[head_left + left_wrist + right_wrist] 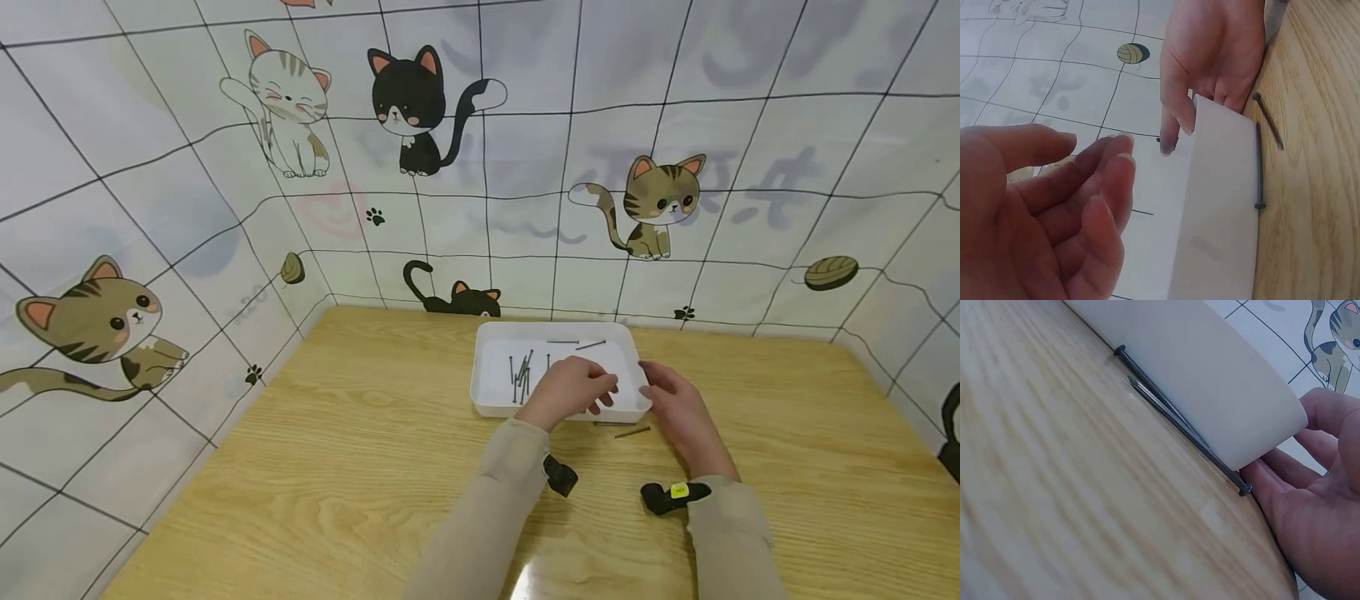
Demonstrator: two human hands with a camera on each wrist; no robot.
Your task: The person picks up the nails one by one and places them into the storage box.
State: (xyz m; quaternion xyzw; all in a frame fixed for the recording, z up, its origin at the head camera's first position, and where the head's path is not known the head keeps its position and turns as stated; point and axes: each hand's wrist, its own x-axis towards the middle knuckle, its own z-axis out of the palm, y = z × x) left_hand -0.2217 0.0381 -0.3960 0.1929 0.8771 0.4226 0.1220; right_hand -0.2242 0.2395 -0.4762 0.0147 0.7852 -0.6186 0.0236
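Note:
A white plastic tray [487,400] stands on the wooden table with several dark nails [522,372] inside, most bunched toward its left side. Over the tray's front right part hovers my left hand [573,387], its fingers loosely bent and nothing between thumb and fingertips in the left wrist view. My right hand [678,408] holds the tray's front right corner, thumb at the rim and fingers around the outer side. Outside the front wall, on the table, lie two nails: one [1259,165] along the wall's foot and another [1269,122] slanting near the corner.
A cloth printed with cats and grid lines [525,225] hangs behind the table [360,467] and along its sides. Both wrists carry small black cameras [560,477]. At the far right edge a black object [951,433] is partly in view.

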